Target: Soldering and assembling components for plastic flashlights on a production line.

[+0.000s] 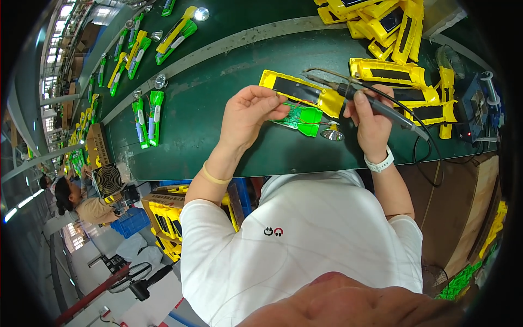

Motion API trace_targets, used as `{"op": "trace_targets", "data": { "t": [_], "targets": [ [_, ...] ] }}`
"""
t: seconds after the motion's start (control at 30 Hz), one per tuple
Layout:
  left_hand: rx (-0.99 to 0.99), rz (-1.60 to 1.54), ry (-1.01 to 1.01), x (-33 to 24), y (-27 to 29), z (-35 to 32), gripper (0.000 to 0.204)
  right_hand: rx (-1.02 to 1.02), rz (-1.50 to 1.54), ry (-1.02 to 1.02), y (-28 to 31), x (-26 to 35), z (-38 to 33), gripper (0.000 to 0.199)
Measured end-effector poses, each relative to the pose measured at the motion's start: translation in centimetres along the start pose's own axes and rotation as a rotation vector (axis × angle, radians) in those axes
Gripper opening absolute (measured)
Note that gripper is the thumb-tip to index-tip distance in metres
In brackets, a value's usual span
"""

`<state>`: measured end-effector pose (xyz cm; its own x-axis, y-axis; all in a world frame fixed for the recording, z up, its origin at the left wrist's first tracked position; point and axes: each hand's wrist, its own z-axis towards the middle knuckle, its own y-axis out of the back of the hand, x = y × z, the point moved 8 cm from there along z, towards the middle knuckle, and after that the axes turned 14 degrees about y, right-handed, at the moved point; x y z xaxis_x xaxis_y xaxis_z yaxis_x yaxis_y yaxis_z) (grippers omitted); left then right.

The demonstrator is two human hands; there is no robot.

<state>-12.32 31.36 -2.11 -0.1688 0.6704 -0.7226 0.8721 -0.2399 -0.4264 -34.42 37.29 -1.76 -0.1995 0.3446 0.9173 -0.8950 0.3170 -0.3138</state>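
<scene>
My right hand [373, 120] is wrapped round the dark handle of a soldering iron [396, 115], whose metal end points left over a yellow casing half [329, 101]. That casing carries a black panel and lies slantwise on the green bench. Just in front of it is a green casing half [309, 121] with a green circuit board [293, 115] in it. Thin wires run from the board area to a shiny lamp reflector [332, 132]. The fingers of my left hand [250, 117] are pinched together at the board's left end; what they hold is too small to make out.
Yellow casings [389, 71] are piled at the far right, beside a soldering station [475, 103] with a cable looping to the iron. Green and yellow lamp units [147, 117] stand at the left, several beyond a metal rail [229, 46]. A co-worker [90, 207] is at far left.
</scene>
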Motion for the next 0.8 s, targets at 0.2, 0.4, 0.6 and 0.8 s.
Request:
{"op": "trace_targets", "data": {
  "t": [0.2, 0.4, 0.6, 0.8],
  "targets": [
    [-0.315, 1.102, -0.551, -4.5, -0.2, 0.3, 0.006, 0.043, -0.033, -0.061, -2.6, -1.4, -0.4, 0.029],
    [-0.131, 1.486, -0.562, -4.2, -0.6, 2.6, 0.01, 0.115, -0.113, -0.059, -3.5, -3.4, -0.5, 0.029],
    [-0.083, 1.537, -0.547, -3.7, -0.8, 2.9, 0.011, 0.184, -0.157, -0.078, -3.8, -4.1, -0.6, 0.025],
    [-0.112, 1.614, -0.579, -3.6, -1.3, 2.6, 0.012, 0.199, -0.225, -0.103, -4.3, -4.0, -0.5, 0.025]
  ]
}}
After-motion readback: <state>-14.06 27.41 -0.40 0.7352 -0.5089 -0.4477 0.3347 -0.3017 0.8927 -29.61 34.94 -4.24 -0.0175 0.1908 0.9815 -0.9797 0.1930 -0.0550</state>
